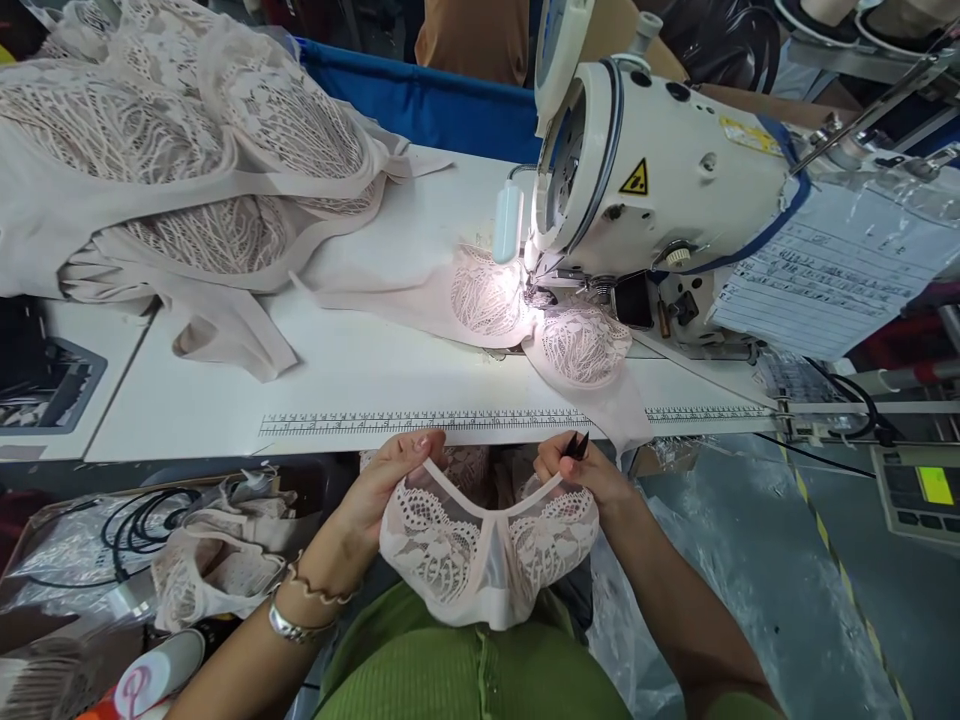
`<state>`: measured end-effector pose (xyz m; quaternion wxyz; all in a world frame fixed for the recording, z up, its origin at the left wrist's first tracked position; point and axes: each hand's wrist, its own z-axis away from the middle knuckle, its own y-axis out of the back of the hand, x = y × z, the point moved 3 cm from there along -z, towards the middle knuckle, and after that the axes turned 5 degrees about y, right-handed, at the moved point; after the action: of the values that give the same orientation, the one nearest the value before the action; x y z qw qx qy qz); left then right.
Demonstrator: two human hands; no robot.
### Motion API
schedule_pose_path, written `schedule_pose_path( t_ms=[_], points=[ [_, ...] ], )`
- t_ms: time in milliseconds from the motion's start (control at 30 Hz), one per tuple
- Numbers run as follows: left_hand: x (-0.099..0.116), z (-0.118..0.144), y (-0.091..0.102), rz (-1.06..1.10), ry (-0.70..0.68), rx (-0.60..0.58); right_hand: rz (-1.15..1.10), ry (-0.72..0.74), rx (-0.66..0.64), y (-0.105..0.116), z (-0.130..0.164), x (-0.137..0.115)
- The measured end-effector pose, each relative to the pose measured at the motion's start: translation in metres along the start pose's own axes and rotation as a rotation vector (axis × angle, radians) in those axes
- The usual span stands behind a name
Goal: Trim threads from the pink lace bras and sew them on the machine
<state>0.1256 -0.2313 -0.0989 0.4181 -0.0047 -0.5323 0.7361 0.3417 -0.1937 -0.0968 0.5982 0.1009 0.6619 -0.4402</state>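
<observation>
Head view: my left hand (390, 478) pinches the upper left edge of a pale pink lace bra piece with two cups and a smooth centre panel (487, 550), fingers closed on the trim. My right hand (581, 470) is closed on the upper right edge of the same piece and also grips a small black tool (576, 445), tip poking up between the fingers; can't tell if it's a snipper or a marker. The piece hangs between both hands just below the front edge of the white work table (360, 370), over my green ribbed top (465, 670).

Progress, my read: the piece in hand looks assembled at cups and centre, so I judge it's at check or trim stage. A second pale pink lace bra piece (540, 325) lies under the needle area of the white industrial sewing machine (675, 170), lit by its lamp, so that one looks mid-stitch. A big heap of similar pink lace garments (180, 170) sits on the far left of the table; finished or waiting, can't tell. More lace pieces (217, 575) lie in a bin low left.

Hard to see: needle and presser foot are washed out by glare. The printed ruler strip (420, 422) along the table edge is unreadable. The paper sheet (832, 270) on the machine is too small to read. A person in an orange top (472, 35) is cut off at the top edge
</observation>
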Motion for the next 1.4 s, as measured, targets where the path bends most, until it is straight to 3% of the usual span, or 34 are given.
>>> schedule_pose_path(
  t_ms=[133, 267, 333, 400, 533, 600, 700, 767, 900, 1067, 1133, 1233, 1300, 1400],
  points=[
    [0.002, -0.002, -0.013, -0.038, 0.013, -0.053, 0.22, 0.046, -0.087, -0.001, -0.001, -0.015],
    [0.003, -0.016, -0.035, -0.116, 0.046, -0.139, 0.456, 0.032, -0.269, -0.018, -0.005, -0.032],
    [0.01, -0.024, -0.04, -0.229, 0.017, -0.137, 0.562, 0.077, -0.35, -0.027, -0.004, -0.039],
    [0.023, -0.028, -0.043, -0.461, -0.1, -0.115, 0.609, 0.139, -0.375, -0.031, 0.002, -0.043],
    [0.05, 0.0, -0.054, -1.139, -0.669, 0.144, 0.529, 0.238, -0.204, -0.032, 0.021, -0.046],
    [0.046, 0.025, -0.064, -1.396, -0.904, 0.216, 0.512, 0.261, -0.067, -0.034, 0.03, -0.045],
    [0.017, 0.048, -0.074, -1.619, -0.945, 0.0, 0.611, 0.25, 0.103, -0.043, 0.038, -0.039],
    [0.0, 0.052, -0.074, -1.694, -0.962, -0.019, 0.719, 0.259, 0.186, -0.05, 0.038, -0.033],
    [-0.015, 0.04, -0.068, -1.689, -0.994, 0.08, 0.903, 0.386, 0.236, -0.062, 0.034, -0.021],
    [-0.007, 0.034, -0.063, -1.566, -1.014, 0.131, 1.182, 0.594, 0.315, -0.059, 0.034, -0.025],
    [0.001, 0.034, -0.059, -1.429, -0.924, 0.133, 1.158, 0.505, 0.205, -0.053, 0.034, -0.027],
    [0.014, 0.034, -0.05, -1.217, -0.676, 0.122, 0.957, 0.309, 0.014, -0.041, 0.039, -0.029],
    [0.021, 0.036, -0.043, -1.108, -0.573, 0.131, 0.834, 0.237, -0.003, -0.031, 0.045, -0.031],
    [0.03, 0.038, -0.031, -1.04, -0.587, 0.206, 0.763, 0.212, 0.063, -0.018, 0.053, -0.034]
  ],
)
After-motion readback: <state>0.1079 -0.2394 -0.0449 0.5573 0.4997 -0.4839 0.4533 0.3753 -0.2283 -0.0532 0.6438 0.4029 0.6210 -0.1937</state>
